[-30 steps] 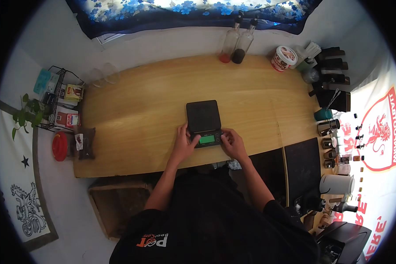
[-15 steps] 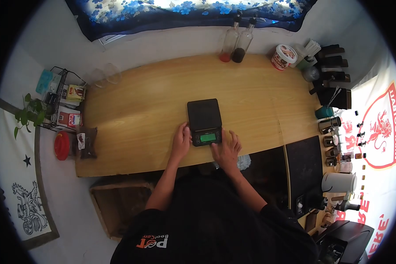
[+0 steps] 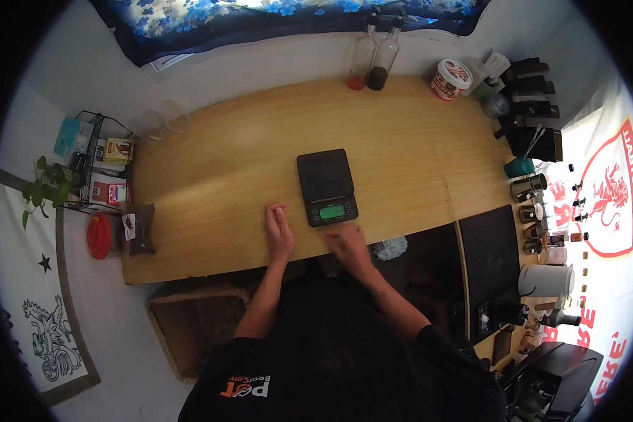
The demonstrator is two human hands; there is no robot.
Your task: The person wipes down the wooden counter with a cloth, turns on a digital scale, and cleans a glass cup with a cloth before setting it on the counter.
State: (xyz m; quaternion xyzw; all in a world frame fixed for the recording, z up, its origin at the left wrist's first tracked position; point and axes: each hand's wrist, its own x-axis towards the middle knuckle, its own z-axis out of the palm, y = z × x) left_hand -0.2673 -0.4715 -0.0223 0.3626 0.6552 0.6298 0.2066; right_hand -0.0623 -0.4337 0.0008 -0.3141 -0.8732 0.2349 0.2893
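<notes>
A black digital scale [image 3: 325, 176] lies on the wooden table, its small green-lit display [image 3: 332, 212] and buttons facing me. Nothing rests on its platform. To the left of the scale, my left hand [image 3: 279, 233] is on the tabletop near the front edge, fingers stretched loosely forward, holding nothing and apart from the scale. My right hand [image 3: 350, 247] is just below the scale's display, smeared by motion, so how its fingers lie is unclear. No held object shows in it.
Two glass bottles [image 3: 378, 63] and a white-lidded tub [image 3: 451, 79] line the back edge of the wooden table [image 3: 225, 169]. At left are a wire rack [image 3: 100, 151] and a red-lidded jar [image 3: 99, 235]. Metal cups [image 3: 529, 187] and a white pitcher [image 3: 546, 280] stand at right.
Both hands have drawn away from the scale's sides: the left outward to the left, the right back toward me below the display. The whole view has shifted slightly.
</notes>
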